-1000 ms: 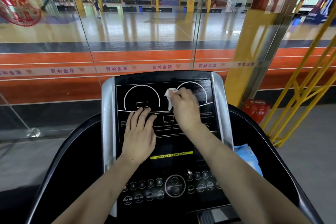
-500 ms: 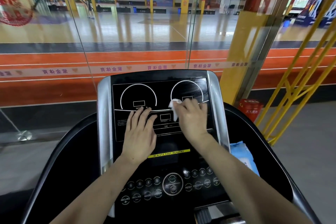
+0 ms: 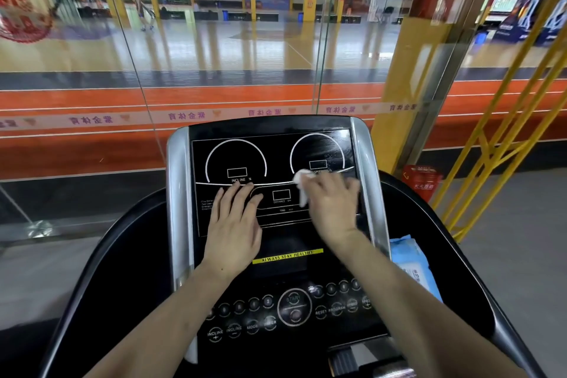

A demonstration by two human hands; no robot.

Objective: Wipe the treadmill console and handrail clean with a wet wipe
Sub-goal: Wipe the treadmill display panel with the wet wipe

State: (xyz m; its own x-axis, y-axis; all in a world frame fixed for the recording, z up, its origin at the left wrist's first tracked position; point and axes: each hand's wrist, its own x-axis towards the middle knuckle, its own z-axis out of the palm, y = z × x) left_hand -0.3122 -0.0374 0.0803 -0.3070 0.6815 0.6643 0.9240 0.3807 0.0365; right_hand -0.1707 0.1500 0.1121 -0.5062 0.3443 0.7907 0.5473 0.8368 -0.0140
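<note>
The black treadmill console [image 3: 270, 156] with silver side trims fills the middle of the head view. My right hand [image 3: 333, 204] presses a crumpled white wet wipe [image 3: 302, 182] against the display, below the right-hand dial. Damp streaks show on that dial. My left hand [image 3: 234, 224] lies flat, fingers spread, on the left part of the display under the INCLINE window. The black handrail [image 3: 101, 258] curves down both sides of the console. The button panel [image 3: 291, 310] sits between my forearms.
A blue pack of wet wipes [image 3: 408, 258] lies in the console's right side tray. A glass wall [image 3: 122, 86] stands just beyond the treadmill. Yellow railings [image 3: 503, 132] and a red box [image 3: 422, 181] are at the right on the floor.
My right hand has swept the wipe down from the upper middle of the display and to the right, below the right dial. My left hand has stayed flat in place.
</note>
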